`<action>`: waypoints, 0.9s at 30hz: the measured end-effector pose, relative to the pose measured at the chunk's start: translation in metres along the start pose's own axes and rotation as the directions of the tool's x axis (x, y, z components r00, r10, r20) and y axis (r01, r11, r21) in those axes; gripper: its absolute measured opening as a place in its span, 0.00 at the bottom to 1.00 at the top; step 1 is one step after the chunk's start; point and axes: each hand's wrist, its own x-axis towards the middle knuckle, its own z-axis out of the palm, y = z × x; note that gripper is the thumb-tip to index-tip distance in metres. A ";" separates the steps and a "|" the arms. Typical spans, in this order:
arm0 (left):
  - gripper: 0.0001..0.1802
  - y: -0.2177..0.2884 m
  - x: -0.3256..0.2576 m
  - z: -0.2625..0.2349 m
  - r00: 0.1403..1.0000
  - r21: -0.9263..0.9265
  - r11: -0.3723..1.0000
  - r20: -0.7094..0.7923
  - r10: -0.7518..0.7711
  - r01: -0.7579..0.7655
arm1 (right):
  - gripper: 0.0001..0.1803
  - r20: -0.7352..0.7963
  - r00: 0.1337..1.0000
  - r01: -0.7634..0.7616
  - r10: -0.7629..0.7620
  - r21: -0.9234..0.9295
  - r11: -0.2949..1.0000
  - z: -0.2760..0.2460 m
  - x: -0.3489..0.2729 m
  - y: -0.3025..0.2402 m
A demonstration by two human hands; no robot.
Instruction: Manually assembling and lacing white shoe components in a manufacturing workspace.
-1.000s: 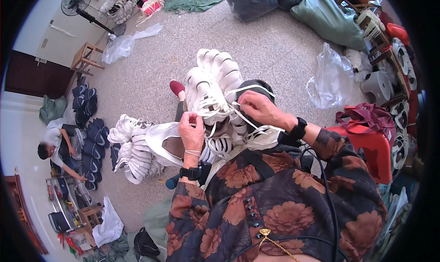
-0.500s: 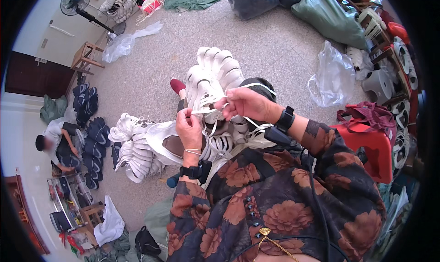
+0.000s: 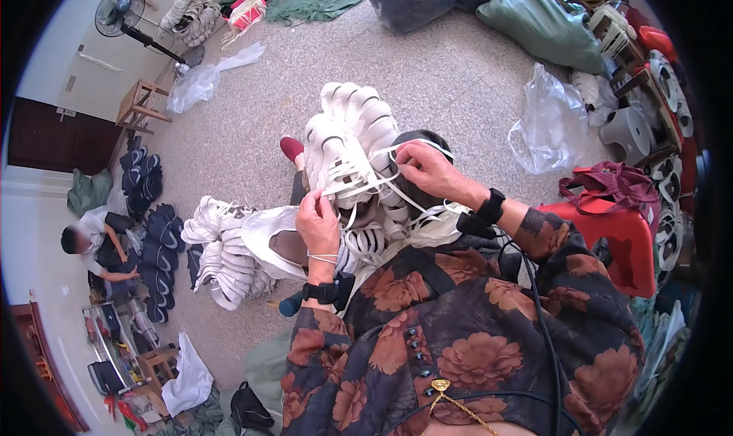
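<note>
Over at the far left a seated co-worker (image 3: 95, 249) bends over rows of dark shoe soles (image 3: 156, 245) laid on the speckled floor (image 3: 252, 108), well apart from the person's own work. Nearer in, a fanned heap of white strappy sandal uppers (image 3: 229, 253) lies just beside the lap, probably kept within easy reach. The left hand (image 3: 319, 224) is closed in a pinch on a flat white strap (image 3: 359, 188), thumb and fingertips narrow around it, apparently holding it taut. That strap runs up and rightward across a tall stacked bundle of white sandals (image 3: 347, 142) that stands on the lap between the two hands, leaning away from the body; held so, its looped fronts face up and the stack appears to be steadied by the strap. The right hand (image 3: 427, 170) is curled shut on the other run of the strap at the top right edge of the bundle, fingers tight and narrow, with loose strap ends trailing down toward the floral sleeve (image 3: 550, 245). Further right a red plastic stool (image 3: 622, 234) carries a maroon bag (image 3: 615, 188), and a clear plastic bag (image 3: 553, 123) lies beyond it. Open floor shows ahead of the bundle; the right side is crowded with goods.
</note>
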 end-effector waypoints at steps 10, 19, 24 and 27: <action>0.22 0.003 -0.009 -0.006 0.966 0.364 0.900 0.183 0.182 -0.239 | 0.15 0.063 0.994 0.100 -0.086 -0.259 0.961 0.057 0.022 0.030; 0.11 -0.011 -0.012 -0.029 0.994 0.197 0.980 0.092 -0.059 0.040 | 0.21 0.070 0.991 -0.122 0.114 0.130 0.984 0.064 0.034 0.003; 0.10 -0.003 -0.038 -0.062 0.933 0.199 0.972 0.309 -0.183 0.125 | 0.25 0.428 0.846 -0.507 0.319 0.457 0.731 0.043 0.021 -0.007; 0.09 0.007 -0.070 -0.073 0.904 0.287 0.956 0.421 -0.074 -0.055 | 0.21 0.526 0.813 -0.480 0.250 0.362 0.799 0.048 0.020 -0.003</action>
